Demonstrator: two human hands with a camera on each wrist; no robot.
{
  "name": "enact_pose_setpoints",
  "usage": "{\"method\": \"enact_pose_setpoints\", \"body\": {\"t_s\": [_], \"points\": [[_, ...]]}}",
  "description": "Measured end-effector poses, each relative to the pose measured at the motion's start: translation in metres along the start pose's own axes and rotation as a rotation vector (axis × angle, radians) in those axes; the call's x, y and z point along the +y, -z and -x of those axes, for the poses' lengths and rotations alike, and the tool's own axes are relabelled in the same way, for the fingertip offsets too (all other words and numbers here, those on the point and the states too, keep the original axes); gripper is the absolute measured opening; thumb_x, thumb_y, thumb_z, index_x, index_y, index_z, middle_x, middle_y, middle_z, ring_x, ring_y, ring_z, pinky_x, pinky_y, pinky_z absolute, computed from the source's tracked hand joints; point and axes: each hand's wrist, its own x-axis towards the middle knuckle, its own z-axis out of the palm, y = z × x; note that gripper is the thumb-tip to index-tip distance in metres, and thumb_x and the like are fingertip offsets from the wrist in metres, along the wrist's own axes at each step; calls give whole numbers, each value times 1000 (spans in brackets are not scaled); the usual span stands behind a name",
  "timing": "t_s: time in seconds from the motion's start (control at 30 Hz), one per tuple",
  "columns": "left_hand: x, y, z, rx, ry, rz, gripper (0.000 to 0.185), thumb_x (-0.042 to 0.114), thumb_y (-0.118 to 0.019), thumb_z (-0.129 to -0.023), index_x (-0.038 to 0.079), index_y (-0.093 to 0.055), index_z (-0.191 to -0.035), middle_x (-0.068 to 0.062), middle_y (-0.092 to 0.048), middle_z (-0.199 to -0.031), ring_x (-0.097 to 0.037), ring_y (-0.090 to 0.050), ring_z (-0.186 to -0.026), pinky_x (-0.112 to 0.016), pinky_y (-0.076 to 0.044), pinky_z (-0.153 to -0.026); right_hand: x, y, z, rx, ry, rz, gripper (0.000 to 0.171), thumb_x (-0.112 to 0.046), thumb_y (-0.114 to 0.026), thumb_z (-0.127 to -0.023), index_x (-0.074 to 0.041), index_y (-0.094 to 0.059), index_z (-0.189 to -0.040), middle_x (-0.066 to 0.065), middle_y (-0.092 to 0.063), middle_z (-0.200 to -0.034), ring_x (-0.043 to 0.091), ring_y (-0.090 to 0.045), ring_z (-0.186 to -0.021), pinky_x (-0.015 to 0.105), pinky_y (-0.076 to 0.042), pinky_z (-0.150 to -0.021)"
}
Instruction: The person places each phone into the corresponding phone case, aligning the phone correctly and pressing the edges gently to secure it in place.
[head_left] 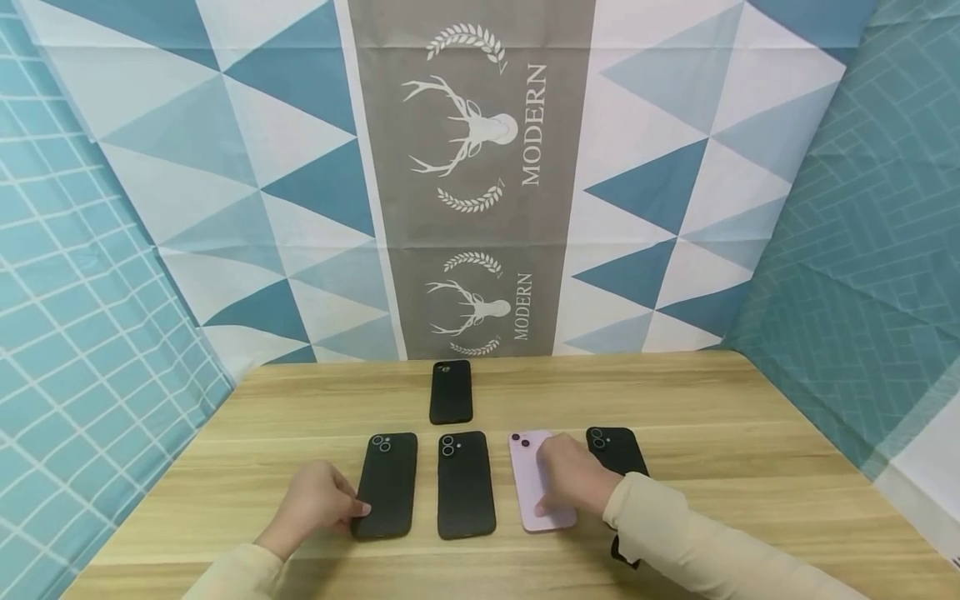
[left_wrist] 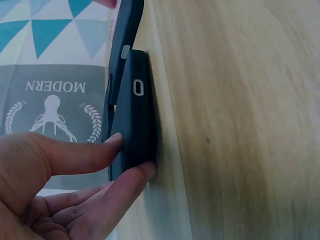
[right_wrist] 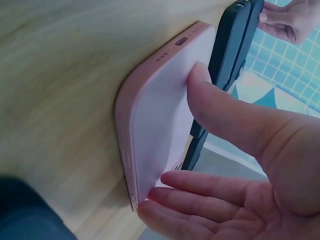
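My left hand (head_left: 318,504) pinches the lower left edge of a black phone (head_left: 387,483), thumb on its back and index finger at the side. It lies camera side up at the left of a row. Next to it lies a second black phone (head_left: 467,487). Over a pink phone (head_left: 528,479) is my right hand (head_left: 573,475), with the thumb (right_wrist: 200,82) resting on its back. In the right wrist view the other fingers (right_wrist: 200,200) extend loosely to the pink phone's far end. My right forearm partly hides another black phone (head_left: 618,450).
Behind the row lies a black phone or case (head_left: 452,392); which one cannot be told. Everything is on a wooden table (head_left: 315,400). A patterned cloth (head_left: 480,208) hangs at the table's back edge, with blue tiled sheets (head_left: 82,333) at the sides.
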Motion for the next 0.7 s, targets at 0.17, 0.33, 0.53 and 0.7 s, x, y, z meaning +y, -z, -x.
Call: {"method": "enact_pose_setpoints", "body": {"t_s": [0.17, 0.33, 0.53, 0.7], "points": [[1, -1, 0, -2, -9, -47, 14, 4, -83, -66, 1, -70, -66, -7, -69, -60, -14, -65, -51, -29, -57, -53, 7, 2, 0, -22, -5, -41, 64, -16, -95, -50, 11, -65, -100, 17, -67, -94, 22, -60, -86, 40, -55, -85], [8, 3, -4, -13, -25, -122, 20, 14, -83, -70, 2, -68, -63, -6, -66, -54, -15, -63, -50, -29, -52, -54, 12, 6, -1, -37, -24, -69, 68, -12, -94, -50, 12, -65, -107, 23, -66, -108, 30, -62, -101, 43, -52, -95], [30, 9, -22, 77, -118, -210, 35, 26, -78, -79, 0, -63, -60, -4, -57, -52, -12, -48, -50, -26, -40, -48, 13, 8, -3, -67, -35, -78, 67, -9, -94, -50, 12, -65, -106, 23, -66, -107, 29, -62, -100, 43, -52, -95], [60, 7, -49, 98, -180, -217, 42, 31, -78, -77, -2, -57, -63, -7, -52, -58, -16, -47, -54, -30, -43, -51, 14, 9, -6, -105, -29, -44, 64, -9, -94, -51, 10, -65, -106, 20, -64, -106, 25, -60, -94, 41, -53, -92]]}}
